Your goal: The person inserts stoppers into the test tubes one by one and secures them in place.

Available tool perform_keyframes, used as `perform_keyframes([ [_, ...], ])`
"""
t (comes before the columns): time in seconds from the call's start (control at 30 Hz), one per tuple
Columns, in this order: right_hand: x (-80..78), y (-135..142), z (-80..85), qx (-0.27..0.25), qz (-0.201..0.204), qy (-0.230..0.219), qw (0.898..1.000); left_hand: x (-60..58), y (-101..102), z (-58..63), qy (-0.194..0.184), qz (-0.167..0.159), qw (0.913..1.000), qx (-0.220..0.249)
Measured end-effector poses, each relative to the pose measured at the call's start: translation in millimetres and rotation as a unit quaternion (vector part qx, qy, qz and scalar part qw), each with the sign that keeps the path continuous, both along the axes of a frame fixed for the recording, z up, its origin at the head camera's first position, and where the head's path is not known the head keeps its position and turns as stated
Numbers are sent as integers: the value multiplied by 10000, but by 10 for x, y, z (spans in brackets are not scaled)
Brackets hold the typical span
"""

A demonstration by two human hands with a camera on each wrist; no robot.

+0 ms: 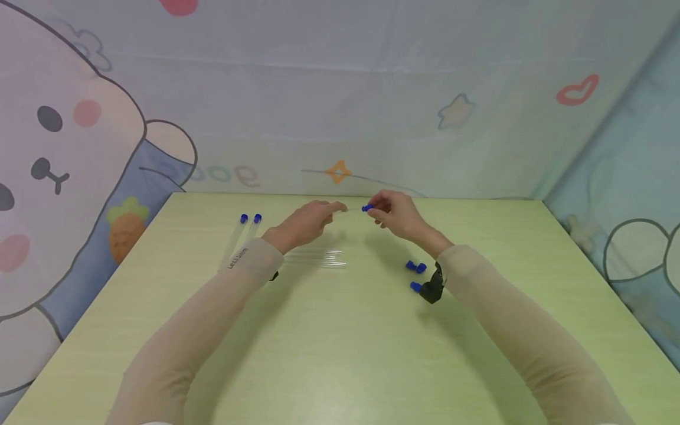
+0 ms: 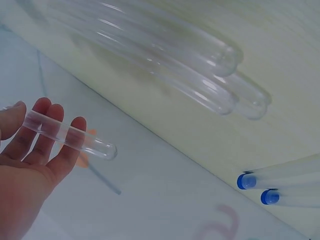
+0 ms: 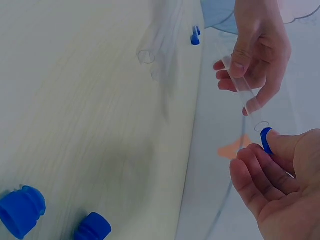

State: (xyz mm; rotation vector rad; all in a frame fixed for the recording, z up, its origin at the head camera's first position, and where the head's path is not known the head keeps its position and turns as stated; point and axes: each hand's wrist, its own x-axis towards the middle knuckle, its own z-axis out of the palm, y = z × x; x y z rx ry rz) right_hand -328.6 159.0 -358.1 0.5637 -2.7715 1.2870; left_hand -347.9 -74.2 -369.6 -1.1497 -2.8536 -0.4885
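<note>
My left hand [image 1: 308, 223] holds a clear test tube [image 2: 75, 137] between thumb and fingers, above the far part of the table. Its rounded end shows in the left wrist view. In the right wrist view the tube's open mouth [image 3: 261, 126] points toward my right hand [image 1: 399, 215]. There the right thumb and a finger pinch a blue cap [image 3: 266, 140], right at the tube's mouth. The cap's small end faces the tube in the head view.
Several uncapped test tubes [image 1: 319, 260] lie below the left hand. Two tubes with blue caps [image 1: 244, 218] lie at the left, partly behind the sleeve. Three loose blue caps [image 1: 415, 287] are near the right wrist. A printed cloth [image 1: 340, 118] hangs behind the table [image 1: 340, 354].
</note>
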Motion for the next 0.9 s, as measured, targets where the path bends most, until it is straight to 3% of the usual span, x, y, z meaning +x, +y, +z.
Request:
perform_keyframes([
  [0.27, 10, -25, -25, -202, 132, -30, 9997, -6, 38, 5, 116, -132, 9998, 92],
  [0.57, -24, 2, -65, -611, 215, -88, 9979, -21, 53, -42, -201, 82, 9994, 279],
  [0.9, 19, 11, -81, -1170, 150, -244, 9927, 9, 138, -20, -527, 149, 9923, 1107],
])
